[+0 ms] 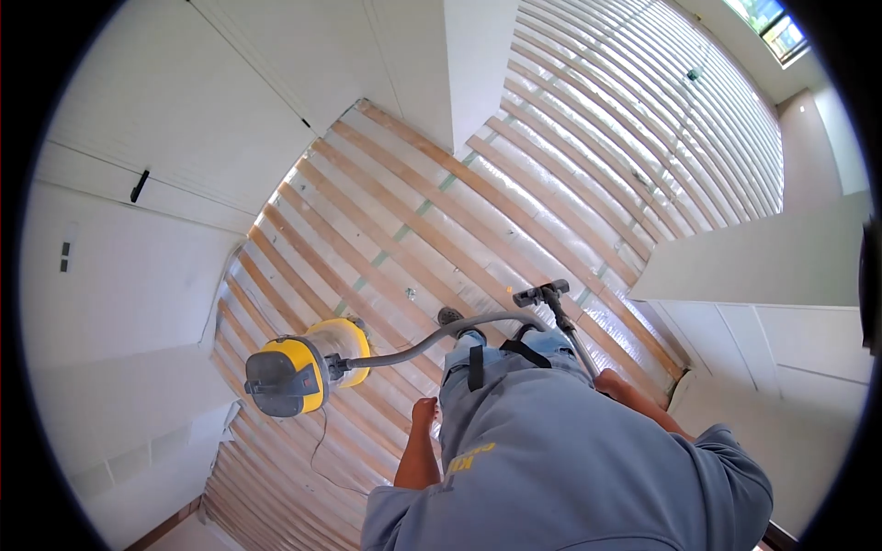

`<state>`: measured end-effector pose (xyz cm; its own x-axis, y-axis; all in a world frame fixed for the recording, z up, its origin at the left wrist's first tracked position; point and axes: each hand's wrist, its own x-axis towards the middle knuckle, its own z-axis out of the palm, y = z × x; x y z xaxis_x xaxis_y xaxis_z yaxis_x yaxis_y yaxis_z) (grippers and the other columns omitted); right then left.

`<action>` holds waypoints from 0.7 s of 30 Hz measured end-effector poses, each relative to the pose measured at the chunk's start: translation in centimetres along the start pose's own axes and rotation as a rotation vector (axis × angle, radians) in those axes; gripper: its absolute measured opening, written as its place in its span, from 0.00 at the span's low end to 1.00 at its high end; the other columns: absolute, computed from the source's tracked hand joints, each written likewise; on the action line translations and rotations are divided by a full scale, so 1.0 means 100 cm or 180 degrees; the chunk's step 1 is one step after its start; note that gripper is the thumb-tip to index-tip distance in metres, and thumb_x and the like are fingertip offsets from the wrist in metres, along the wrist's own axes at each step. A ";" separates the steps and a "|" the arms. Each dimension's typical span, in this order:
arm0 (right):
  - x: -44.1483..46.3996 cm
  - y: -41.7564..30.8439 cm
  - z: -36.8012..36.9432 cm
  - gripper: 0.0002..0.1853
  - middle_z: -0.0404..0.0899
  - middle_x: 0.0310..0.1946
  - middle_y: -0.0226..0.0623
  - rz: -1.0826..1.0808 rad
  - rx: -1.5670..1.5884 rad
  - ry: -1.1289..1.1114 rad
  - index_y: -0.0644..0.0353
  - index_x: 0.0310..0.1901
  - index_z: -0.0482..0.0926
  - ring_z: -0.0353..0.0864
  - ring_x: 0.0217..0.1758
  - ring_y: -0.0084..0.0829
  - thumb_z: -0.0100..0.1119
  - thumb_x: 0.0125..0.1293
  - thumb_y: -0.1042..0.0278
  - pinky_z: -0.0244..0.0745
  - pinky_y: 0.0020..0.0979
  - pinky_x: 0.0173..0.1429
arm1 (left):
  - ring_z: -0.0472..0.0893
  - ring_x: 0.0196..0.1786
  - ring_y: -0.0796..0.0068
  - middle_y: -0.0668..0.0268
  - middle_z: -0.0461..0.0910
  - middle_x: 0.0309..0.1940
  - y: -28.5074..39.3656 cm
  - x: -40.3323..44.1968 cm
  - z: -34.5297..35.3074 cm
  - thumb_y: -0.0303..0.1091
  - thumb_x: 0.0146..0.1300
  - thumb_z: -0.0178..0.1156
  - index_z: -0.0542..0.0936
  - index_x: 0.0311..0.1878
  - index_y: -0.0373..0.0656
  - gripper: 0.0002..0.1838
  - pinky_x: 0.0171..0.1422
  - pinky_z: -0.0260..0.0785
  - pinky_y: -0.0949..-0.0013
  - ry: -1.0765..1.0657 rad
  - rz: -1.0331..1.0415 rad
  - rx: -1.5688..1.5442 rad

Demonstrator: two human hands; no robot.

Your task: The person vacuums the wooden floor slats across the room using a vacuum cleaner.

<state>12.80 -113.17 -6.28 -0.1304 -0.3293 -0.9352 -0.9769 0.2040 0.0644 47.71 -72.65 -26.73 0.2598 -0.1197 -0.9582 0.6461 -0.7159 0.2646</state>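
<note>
My right hand (608, 384) is closed round the metal tube (581, 349) of a vacuum cleaner. The dark floor nozzle (540, 293) at the tube's end rests on the wooden battens in front of my feet. My left hand (425, 410) hangs beside my left hip with its fingers curled, and whether anything is inside them is too small to tell. A grey hose (413, 349) curves past my legs to the yellow and grey vacuum body (292, 375), which stands on the floor to my left.
Parallel wooden battens (404, 234) run over silvery sheeting across the floor. A thin cable (317, 450) trails behind the vacuum. White cabinet fronts (184, 110) line the left, a white wall corner (469, 73) juts in ahead, and a pale panel (753, 257) stands at the right.
</note>
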 end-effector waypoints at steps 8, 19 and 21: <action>0.034 0.122 0.028 0.21 0.85 0.29 0.52 -0.0258 0.0343 0.0246 0.78 0.40 0.85 0.88 0.27 0.40 0.65 0.58 0.62 0.83 0.39 0.35 | 0.84 0.35 0.71 0.63 0.83 0.31 0.103 -0.071 0.090 0.41 0.68 0.56 0.83 0.41 0.37 0.16 0.36 0.75 0.68 -0.0153 0.1195 0.1023; 0.073 0.215 0.052 0.17 0.88 0.37 0.51 0.0200 0.0722 0.0042 0.68 0.41 0.87 0.90 0.39 0.46 0.60 0.54 0.64 0.84 0.43 0.46 | 0.84 0.43 0.71 0.64 0.84 0.43 0.120 -0.087 0.092 0.43 0.69 0.59 0.77 0.59 0.44 0.20 0.45 0.75 0.70 -0.0359 0.0490 0.1147; 0.081 0.232 0.079 0.18 0.88 0.35 0.52 0.0198 0.0765 0.0080 0.69 0.41 0.86 0.90 0.36 0.45 0.59 0.55 0.65 0.84 0.43 0.45 | 0.84 0.42 0.71 0.64 0.84 0.43 0.105 -0.085 0.080 0.44 0.69 0.59 0.77 0.58 0.45 0.20 0.45 0.75 0.70 -0.0341 0.0199 0.1259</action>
<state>-9.61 -103.82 -15.06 -0.1962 -0.3315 -0.9228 -0.8988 0.4371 0.0340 46.57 -84.69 -16.71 0.2002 -0.2273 -0.9530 0.3005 -0.9116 0.2805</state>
